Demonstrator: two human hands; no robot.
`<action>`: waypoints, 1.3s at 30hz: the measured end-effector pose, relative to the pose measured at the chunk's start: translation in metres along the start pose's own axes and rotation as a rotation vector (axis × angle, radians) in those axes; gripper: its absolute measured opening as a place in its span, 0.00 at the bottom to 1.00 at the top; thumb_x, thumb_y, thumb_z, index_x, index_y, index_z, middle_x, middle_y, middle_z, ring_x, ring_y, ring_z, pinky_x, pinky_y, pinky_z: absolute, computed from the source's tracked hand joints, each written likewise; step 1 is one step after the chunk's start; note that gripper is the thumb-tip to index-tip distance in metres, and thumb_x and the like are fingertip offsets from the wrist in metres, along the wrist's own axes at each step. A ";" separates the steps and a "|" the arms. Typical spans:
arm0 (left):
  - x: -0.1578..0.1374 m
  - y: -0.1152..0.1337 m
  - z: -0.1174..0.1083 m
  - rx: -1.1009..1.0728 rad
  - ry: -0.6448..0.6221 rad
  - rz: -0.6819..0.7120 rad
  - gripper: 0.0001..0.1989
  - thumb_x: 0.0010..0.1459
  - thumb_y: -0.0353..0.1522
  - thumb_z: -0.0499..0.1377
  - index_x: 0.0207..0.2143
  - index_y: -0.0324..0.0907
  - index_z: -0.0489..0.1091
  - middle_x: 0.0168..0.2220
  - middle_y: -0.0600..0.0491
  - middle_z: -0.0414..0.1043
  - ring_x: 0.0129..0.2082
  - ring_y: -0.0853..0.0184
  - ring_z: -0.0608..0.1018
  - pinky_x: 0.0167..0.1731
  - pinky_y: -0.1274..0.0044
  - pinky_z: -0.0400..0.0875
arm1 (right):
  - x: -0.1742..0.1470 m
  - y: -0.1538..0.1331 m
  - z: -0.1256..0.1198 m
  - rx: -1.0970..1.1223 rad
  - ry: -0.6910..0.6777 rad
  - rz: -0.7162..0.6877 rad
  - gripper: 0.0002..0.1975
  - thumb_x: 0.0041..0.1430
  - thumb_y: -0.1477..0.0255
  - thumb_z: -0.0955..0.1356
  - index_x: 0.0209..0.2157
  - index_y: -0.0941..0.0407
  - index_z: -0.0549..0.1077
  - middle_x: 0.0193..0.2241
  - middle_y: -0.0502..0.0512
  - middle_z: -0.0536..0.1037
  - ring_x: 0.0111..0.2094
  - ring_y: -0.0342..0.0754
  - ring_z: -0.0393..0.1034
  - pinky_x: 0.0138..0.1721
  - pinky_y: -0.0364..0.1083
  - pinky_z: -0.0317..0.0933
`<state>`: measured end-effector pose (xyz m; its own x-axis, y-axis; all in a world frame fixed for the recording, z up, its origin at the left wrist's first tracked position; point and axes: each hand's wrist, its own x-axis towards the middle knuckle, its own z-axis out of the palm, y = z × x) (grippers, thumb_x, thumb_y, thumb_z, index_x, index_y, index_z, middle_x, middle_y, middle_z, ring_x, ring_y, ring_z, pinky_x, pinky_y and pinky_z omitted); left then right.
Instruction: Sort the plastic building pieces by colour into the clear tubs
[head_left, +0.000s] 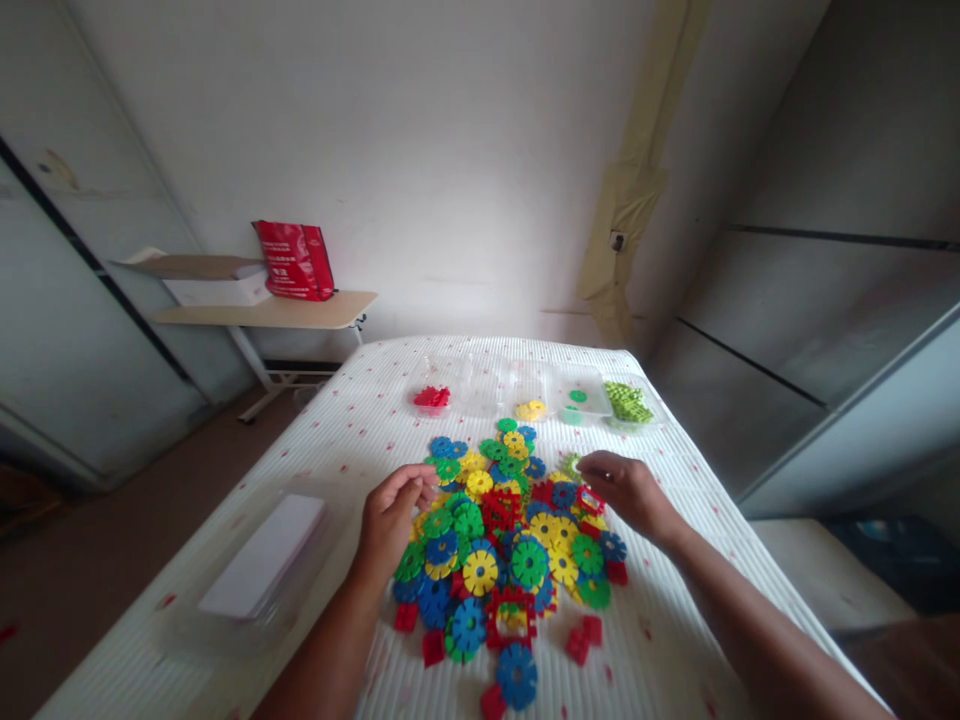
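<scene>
A heap of flat plastic building pieces covers the middle of the table, with notched discs such as the green disc [529, 563], the yellow disc [480, 572] and the blue disc [517, 675]. Red square frames [512, 618] lie among them. My left hand [394, 508] hovers at the heap's left edge, fingers loosely curled and apart, with nothing visible in them. On the far right side, my right hand [628, 488] has its fingertips closed at a light green lattice piece [571, 465]; the fingers partly hide it.
Clear plastic tubs stand along the far side: one with red pieces [432, 397], one with yellow pieces [531, 410], one with green discs [577, 397], one with light green pieces [628, 402]. A tub with white cards [264, 556] sits left. A red bag [295, 260] stands on a side table [300, 311].
</scene>
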<state>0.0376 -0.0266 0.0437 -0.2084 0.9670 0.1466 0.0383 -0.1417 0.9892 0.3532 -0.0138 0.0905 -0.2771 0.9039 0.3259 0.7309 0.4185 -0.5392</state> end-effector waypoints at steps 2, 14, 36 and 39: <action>0.000 -0.001 -0.001 0.032 0.022 0.008 0.14 0.51 0.39 0.55 0.34 0.37 0.71 0.28 0.50 0.74 0.24 0.70 0.72 0.25 0.78 0.67 | 0.003 -0.004 0.008 -0.016 -0.045 -0.047 0.11 0.56 0.69 0.61 0.32 0.55 0.74 0.29 0.53 0.76 0.29 0.45 0.69 0.31 0.42 0.63; 0.007 -0.013 -0.009 0.165 0.148 0.009 0.14 0.49 0.38 0.54 0.32 0.38 0.71 0.29 0.50 0.75 0.27 0.66 0.74 0.28 0.77 0.66 | 0.033 -0.048 0.053 -0.481 -0.414 -0.104 0.17 0.46 0.65 0.70 0.40 0.53 0.73 0.39 0.57 0.74 0.43 0.54 0.66 0.40 0.48 0.60; 0.007 -0.015 -0.008 0.180 0.109 -0.006 0.14 0.48 0.38 0.54 0.32 0.38 0.71 0.28 0.50 0.75 0.25 0.68 0.74 0.26 0.78 0.67 | 0.033 -0.018 0.026 -0.218 -0.273 -0.120 0.34 0.41 0.80 0.68 0.54 0.56 0.62 0.42 0.59 0.68 0.44 0.51 0.64 0.45 0.49 0.61; 0.008 -0.018 -0.009 0.193 0.101 -0.007 0.14 0.49 0.38 0.53 0.33 0.37 0.71 0.28 0.50 0.74 0.25 0.68 0.74 0.26 0.78 0.67 | 0.033 0.003 0.012 -0.153 -0.240 -0.082 0.35 0.40 0.81 0.69 0.53 0.54 0.63 0.41 0.57 0.69 0.42 0.50 0.66 0.42 0.48 0.63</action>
<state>0.0269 -0.0183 0.0273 -0.3060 0.9402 0.1493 0.2210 -0.0824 0.9718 0.3388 0.0189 0.0900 -0.4655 0.8702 0.1612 0.7804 0.4895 -0.3889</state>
